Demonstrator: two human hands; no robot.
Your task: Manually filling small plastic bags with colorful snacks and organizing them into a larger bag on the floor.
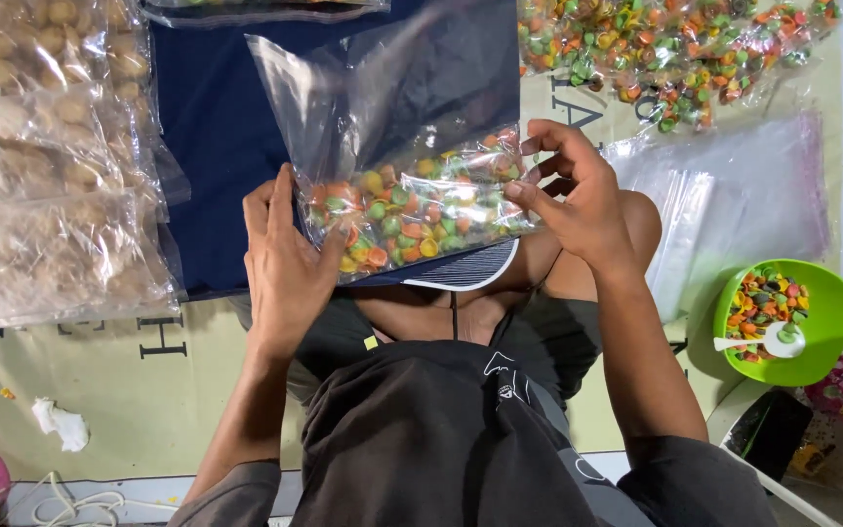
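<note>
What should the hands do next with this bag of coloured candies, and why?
Probably press the bag's open top shut. Both the left hand and right hand grip the clear bag at its filled bottom, candies settled low, while the upper part stands empty and looks unsealed.

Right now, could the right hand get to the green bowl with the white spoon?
Probably yes, but not freely. The right hand is pinching the clear bag of colourful candies with the left hand. The green bowl sits open on its side, with only flat plastic bags between.
</note>
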